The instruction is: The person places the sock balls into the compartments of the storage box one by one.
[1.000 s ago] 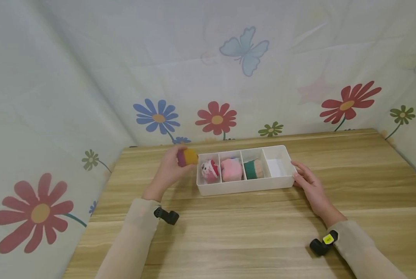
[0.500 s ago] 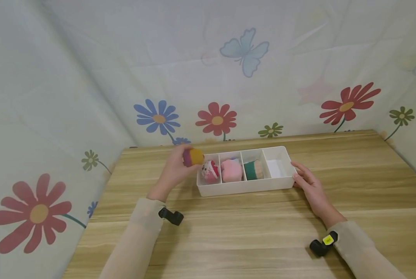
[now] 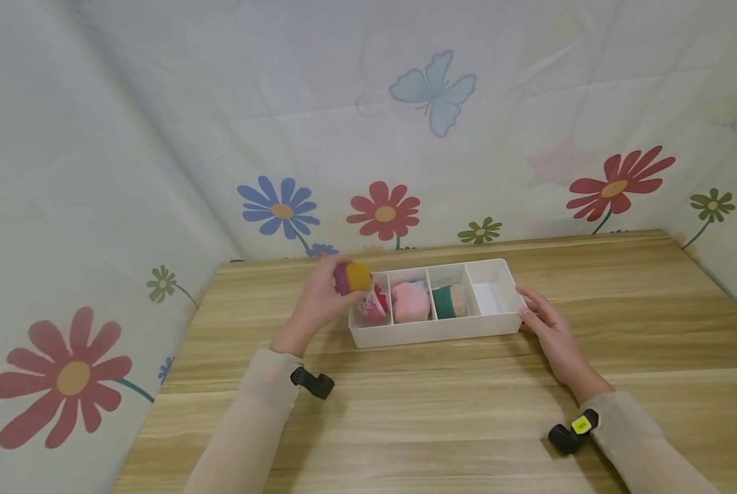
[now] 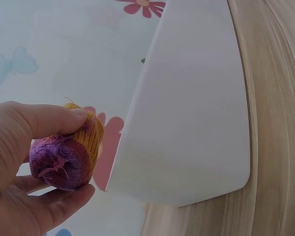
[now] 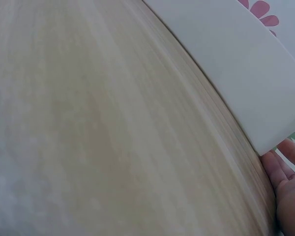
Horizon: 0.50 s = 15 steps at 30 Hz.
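Note:
My left hand (image 3: 320,302) pinches a rolled-up sock (image 3: 353,278), purple at one end and mustard yellow at the other, over the left end of a white divided box (image 3: 436,332). Loose threads show at the purple end of this sock (image 4: 59,152) in the left wrist view. Below it, a white, red and pink rolled sock (image 3: 375,309) sits in the leftmost compartment, partly hidden. A pink bundle (image 3: 411,300) and a green-and-beige rolled sock (image 3: 449,300) fill the middle compartments. At the box's right end, my right hand (image 3: 550,334) grips the wall with thumb and fingers.
The rightmost compartment (image 3: 490,291) shows only its bare white bottom. The box stands on a wood-grain table (image 3: 442,412), near its back edge. A white curtain (image 3: 319,103) printed with flowers and a butterfly hangs behind and at the left.
My left hand has carried the purple-and-yellow sock rightward, from beside the box to over its left compartment. My right hand and the box have stayed in place.

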Tool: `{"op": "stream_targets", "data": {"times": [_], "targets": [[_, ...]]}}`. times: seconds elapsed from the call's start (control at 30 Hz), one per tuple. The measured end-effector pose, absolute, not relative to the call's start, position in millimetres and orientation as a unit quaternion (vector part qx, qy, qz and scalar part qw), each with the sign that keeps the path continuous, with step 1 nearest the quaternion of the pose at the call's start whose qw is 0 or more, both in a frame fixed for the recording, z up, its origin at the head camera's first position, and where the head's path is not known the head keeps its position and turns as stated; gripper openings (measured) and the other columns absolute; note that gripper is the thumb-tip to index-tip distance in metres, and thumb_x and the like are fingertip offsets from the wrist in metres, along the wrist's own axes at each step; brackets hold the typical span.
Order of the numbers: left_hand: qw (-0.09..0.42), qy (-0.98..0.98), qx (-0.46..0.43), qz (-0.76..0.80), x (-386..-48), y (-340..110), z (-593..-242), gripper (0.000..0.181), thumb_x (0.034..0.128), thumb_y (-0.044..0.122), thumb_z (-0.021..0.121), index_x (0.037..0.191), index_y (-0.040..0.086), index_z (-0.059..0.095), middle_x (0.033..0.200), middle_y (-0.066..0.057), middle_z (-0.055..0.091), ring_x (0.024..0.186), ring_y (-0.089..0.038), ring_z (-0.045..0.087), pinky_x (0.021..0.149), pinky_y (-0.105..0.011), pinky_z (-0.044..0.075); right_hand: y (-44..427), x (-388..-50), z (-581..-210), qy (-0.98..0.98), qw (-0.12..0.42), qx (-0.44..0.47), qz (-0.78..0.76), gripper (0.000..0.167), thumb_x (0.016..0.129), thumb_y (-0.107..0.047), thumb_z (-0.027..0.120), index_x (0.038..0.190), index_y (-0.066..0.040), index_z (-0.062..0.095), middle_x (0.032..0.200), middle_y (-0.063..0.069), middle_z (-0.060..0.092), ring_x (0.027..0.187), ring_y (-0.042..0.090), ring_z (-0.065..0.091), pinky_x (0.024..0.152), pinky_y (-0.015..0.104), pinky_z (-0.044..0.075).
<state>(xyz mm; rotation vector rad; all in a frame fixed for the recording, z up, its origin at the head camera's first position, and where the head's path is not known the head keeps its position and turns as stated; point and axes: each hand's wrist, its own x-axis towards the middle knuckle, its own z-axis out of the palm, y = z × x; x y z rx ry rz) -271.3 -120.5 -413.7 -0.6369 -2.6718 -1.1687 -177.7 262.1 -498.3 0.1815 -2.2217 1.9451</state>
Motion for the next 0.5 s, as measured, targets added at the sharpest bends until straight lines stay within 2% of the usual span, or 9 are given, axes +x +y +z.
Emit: {"op": "stream_targets", "data": {"times": [0.5], "targets": [[0.063, -0.885, -0.235, -0.397, -266.4, -100.5, -411.6, 0.062, 0.0744, 0.017, 0.078, 0.126, 0.005, 0.045, 0.115, -0.005, 0.049, 0.100, -0.021, 0.050, 0.080, -0.035, 0.052, 261.9, -177.1, -497.1, -0.746, 0.089, 0.059, 0.657, 0.048, 0.099, -0.027, 0.044, 0.143, -0.009, 0.034, 0.122, 0.025, 0.043, 0.096, 0.005, 0.053, 0.080, 0.017, 0.047]]}}
